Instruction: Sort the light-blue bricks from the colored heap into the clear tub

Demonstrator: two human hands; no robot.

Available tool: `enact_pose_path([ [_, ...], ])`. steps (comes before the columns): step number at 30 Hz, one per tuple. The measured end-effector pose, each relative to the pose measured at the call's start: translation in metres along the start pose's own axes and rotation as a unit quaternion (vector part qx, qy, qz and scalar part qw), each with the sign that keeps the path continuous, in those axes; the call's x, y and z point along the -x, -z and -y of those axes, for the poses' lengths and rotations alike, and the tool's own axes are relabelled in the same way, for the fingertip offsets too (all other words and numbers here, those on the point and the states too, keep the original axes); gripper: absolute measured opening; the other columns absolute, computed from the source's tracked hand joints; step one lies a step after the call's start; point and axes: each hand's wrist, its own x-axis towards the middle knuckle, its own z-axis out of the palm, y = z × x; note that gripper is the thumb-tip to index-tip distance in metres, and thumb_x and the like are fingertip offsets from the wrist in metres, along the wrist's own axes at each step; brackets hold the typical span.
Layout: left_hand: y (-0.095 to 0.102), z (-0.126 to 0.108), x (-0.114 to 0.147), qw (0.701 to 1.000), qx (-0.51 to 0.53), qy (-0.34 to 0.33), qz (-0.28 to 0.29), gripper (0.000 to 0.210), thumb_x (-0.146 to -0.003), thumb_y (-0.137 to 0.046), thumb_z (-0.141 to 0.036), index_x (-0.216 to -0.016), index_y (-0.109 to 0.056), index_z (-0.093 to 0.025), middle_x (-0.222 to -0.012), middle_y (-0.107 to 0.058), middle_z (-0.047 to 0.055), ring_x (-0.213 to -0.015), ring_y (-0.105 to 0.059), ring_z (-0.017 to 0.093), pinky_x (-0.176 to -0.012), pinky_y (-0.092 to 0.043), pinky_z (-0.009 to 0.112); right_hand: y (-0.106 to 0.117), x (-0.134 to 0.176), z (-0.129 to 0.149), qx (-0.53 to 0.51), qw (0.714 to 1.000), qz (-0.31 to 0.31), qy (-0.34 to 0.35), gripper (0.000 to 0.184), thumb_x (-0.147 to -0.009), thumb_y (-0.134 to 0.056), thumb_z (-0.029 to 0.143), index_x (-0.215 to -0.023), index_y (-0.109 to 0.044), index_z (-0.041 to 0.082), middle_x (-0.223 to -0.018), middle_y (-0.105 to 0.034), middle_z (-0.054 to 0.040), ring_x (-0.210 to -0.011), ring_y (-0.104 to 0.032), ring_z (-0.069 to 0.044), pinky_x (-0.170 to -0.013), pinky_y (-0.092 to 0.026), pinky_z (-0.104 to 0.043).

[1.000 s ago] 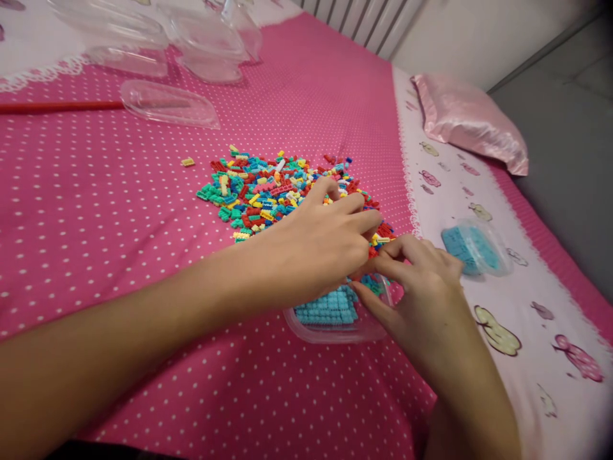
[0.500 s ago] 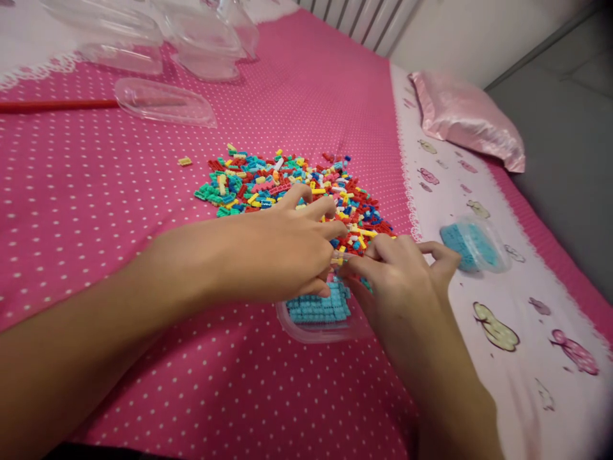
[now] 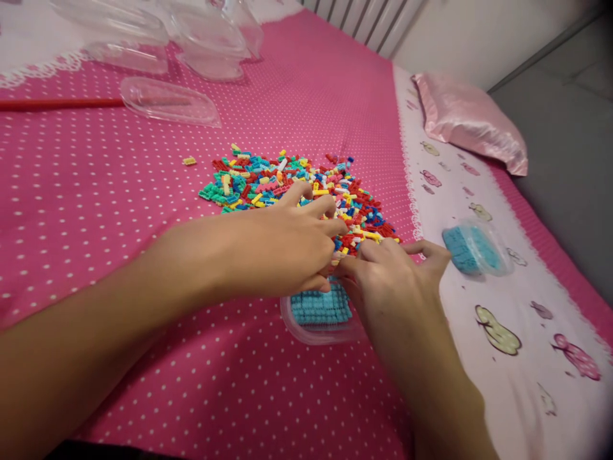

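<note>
My left hand (image 3: 292, 246) is over the near edge of a pile of small multicoloured building bricks (image 3: 268, 172). Its outer fingers are spread, while the thumb and index finger curl inward; what they hold is hidden. Fingertip to fingertip with it, my right hand (image 3: 395, 281) pinches a small pale building brick (image 3: 338, 257), mostly covered by the fingers. Beneath both hands lies a clear plastic container (image 3: 306, 335) holding rows of light blue bricks (image 3: 318, 308) fitted together; its far part is hidden.
Another clear container with light blue bricks (image 3: 467, 249) rests on the right, near a pink pillow (image 3: 472, 121). Several empty clear containers (image 3: 205, 35) are at the upper left, beside a red stick (image 3: 62, 103). A lone yellow brick (image 3: 189, 161) lies left of the pile. Pink dotted fabric (image 3: 230, 396) covers the bed.
My right hand has shifted slightly left, closer to my left hand, and its raised fingers have come down a little. The whole view has shifted slightly. My left hand keeps nearly the same pose.
</note>
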Motion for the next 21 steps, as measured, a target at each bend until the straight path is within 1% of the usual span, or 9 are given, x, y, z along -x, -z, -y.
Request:
enact_pose_path([
  [3, -0.0004, -0.0005, 0.0010, 1.000, 0.005, -0.003, 0.003, 0.016, -0.087, -0.075, -0.041, -0.090, -0.079, -0.027, -0.124, -0.069, 0.004, -0.124, -0.054, 0.030, -0.119, -0.022, 0.055, -0.0017, -0.0003, 0.0008, 0.005, 1.000, 0.003, -0.003, 0.008, -0.083, -0.079, 0.019, -0.079, -0.074, 0.023, -0.075, -0.063, 0.0032, -0.079, -0.063, -0.021, -0.085, -0.020, -0.043],
  [6, 0.0015, -0.0019, 0.0001, 1.000, 0.006, 0.004, 0.018, 0.015, -0.086, -0.075, -0.040, -0.088, -0.079, -0.026, -0.125, -0.068, 0.005, -0.124, -0.053, 0.030, -0.118, -0.022, 0.054, -0.0032, 0.0000, 0.0002, 0.002, 1.000, 0.005, -0.006, 0.008, -0.084, -0.078, 0.020, -0.079, -0.074, 0.023, -0.076, -0.063, 0.0030, -0.081, -0.063, -0.022, -0.086, -0.020, -0.043],
  [11, 0.0035, -0.0040, -0.0014, 0.999, -0.006, 0.007, 0.032, 0.017, -0.088, -0.073, -0.041, -0.097, -0.079, -0.027, -0.128, -0.067, 0.006, -0.124, -0.054, 0.030, -0.117, -0.021, 0.055, -0.0038, 0.0007, 0.0001, -0.009, 1.000, 0.019, -0.012, 0.009, -0.089, -0.073, 0.021, -0.081, -0.073, 0.023, -0.077, -0.062, 0.0027, -0.083, -0.062, -0.022, -0.087, -0.020, -0.044],
  [17, 0.0006, -0.0030, -0.0013, 1.000, -0.010, 0.002, 0.016, 0.019, -0.086, -0.075, -0.043, -0.096, -0.079, -0.027, -0.127, -0.068, 0.005, -0.122, -0.055, 0.029, -0.117, -0.024, 0.057, -0.0032, 0.0001, 0.0008, -0.012, 1.000, 0.017, -0.007, 0.011, -0.089, -0.072, 0.018, -0.079, -0.073, 0.023, -0.076, -0.061, 0.0027, -0.079, -0.058, -0.020, -0.086, -0.020, -0.043],
  [21, -0.0014, -0.0023, -0.0012, 1.000, 0.003, -0.002, 0.002, 0.020, -0.085, -0.076, -0.045, -0.089, -0.079, -0.025, -0.125, -0.070, 0.004, -0.121, -0.056, 0.028, -0.117, -0.025, 0.055, -0.0040, -0.0002, 0.0004, -0.005, 1.000, 0.020, -0.008, 0.016, -0.092, -0.067, 0.016, -0.079, -0.073, 0.022, -0.076, -0.063, 0.0018, -0.077, -0.057, -0.018, -0.086, -0.020, -0.043],
])
